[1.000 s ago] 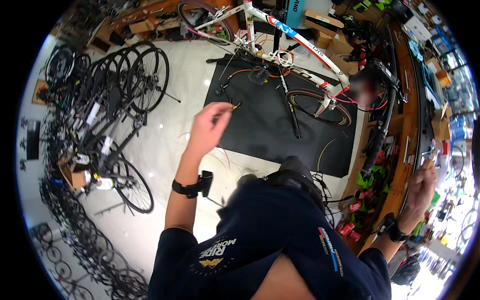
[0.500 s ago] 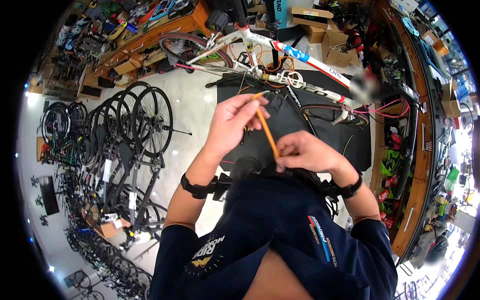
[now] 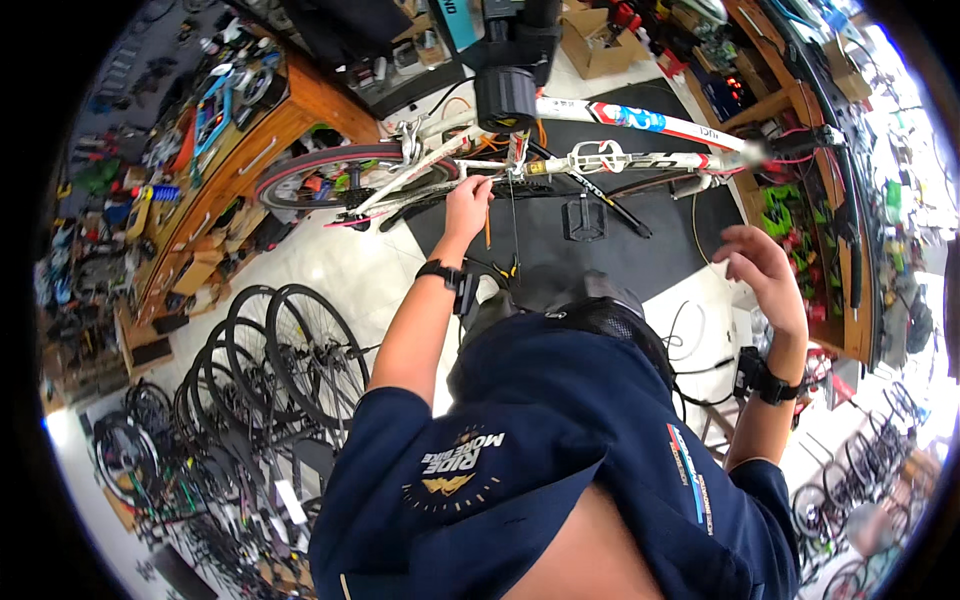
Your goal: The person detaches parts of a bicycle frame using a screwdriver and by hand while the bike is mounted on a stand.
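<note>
My left hand (image 3: 467,208) is closed at the bottom bracket area of a white road bike (image 3: 640,118) with red and blue markings. From its fingers a thin orange stick-like piece (image 3: 488,230) hangs downward; its upper end is hidden in the grip. Whether the fingertips touch the frame I cannot tell. My right hand (image 3: 768,275) is raised at the right, apart from the bike, fingers loosely bent and spread with nothing visible in them. Between the hands are a black pedal (image 3: 584,220) and a white bottle cage (image 3: 597,158) on the frame.
A black stand part (image 3: 505,98) stands in front of the bike's frame. Below lies a black mat (image 3: 640,255), with a yellow-handled tool (image 3: 512,268) near its edge. Wheels (image 3: 310,340) line the left; a cluttered wooden bench (image 3: 300,105) is at upper left. An open cardboard box (image 3: 600,45) sits behind.
My hands have parted: the left moved forward to the bike carrying the orange piece, and the right let go of it and swung right. The view has shifted closer to the bike.
</note>
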The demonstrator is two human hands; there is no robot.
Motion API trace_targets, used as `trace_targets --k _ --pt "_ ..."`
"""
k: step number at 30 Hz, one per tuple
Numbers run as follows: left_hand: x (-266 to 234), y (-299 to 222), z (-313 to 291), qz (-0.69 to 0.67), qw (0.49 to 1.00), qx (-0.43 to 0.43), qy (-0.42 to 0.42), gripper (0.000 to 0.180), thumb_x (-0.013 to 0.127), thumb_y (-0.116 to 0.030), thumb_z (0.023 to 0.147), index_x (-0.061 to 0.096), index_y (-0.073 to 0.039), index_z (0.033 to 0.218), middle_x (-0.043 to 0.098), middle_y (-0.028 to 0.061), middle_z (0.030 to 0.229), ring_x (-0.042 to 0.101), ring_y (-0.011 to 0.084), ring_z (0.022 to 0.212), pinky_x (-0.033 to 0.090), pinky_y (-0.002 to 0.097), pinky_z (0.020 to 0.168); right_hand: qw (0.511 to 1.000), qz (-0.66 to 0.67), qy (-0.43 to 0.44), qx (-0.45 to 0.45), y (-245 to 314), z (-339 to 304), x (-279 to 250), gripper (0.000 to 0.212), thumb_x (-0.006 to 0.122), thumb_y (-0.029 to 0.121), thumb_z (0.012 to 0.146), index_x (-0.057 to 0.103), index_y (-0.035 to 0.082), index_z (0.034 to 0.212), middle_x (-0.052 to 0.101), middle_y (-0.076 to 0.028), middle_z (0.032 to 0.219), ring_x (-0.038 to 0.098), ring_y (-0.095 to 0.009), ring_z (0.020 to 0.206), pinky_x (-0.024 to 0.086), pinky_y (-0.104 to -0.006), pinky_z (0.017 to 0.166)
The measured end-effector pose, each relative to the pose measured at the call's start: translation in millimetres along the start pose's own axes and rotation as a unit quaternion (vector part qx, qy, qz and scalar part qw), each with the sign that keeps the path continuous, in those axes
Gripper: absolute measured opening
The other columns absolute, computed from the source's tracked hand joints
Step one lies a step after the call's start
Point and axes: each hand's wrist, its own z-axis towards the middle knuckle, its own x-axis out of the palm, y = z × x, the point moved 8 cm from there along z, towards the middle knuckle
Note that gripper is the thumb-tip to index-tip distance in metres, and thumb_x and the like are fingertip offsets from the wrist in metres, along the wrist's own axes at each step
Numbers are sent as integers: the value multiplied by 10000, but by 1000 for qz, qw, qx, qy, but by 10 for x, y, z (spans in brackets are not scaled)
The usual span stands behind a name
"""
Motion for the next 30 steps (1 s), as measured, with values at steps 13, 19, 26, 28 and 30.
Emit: trace_targets --k 13,19,26,28,30 --pt "331 868 483 -57 992 -71 83 189 538 -159 927 631 -3 978 657 65 761 610 138 607 492 288 580 972 41 -199 116 -219 -789 -65 378 564 138 910 463 -10 1243 639 -55 931 525 -73 742 401 -203 692" --pt "382 861 510 -78 986 -97 109 180 535 -149 931 635 -9 985 648 45 760 593 110 616 478 258 574 964 49 -228 126 -267 -847 -125 397 562 140 914 448 -9 1264 637 -53 925 529 -70 745 395 -199 686" --pt "380 856 561 -57 988 -52 137 199 540 -177 933 645 -8 932 649 45 737 595 134 638 475 285 604 961 49 -235 138 -376 -895 -182 357 548 140 931 461 5 1250 637 -46 927 525 -65 743 394 -194 682" --pt "384 846 583 -35 989 -41 137 220 531 -189 935 648 -7 898 648 53 721 596 153 637 473 304 613 961 53 -234 140 -426 -900 -169 343 546 139 932 468 8 1239 637 -43 926 523 -64 741 395 -194 680" --pt "397 844 583 -13 990 -30 137 246 521 -201 937 651 -6 864 648 60 705 597 173 636 470 322 622 959 60 -233 150 -469 -910 -143 324 550 148 930 486 11 1217 637 -38 923 519 -63 739 395 -196 678"
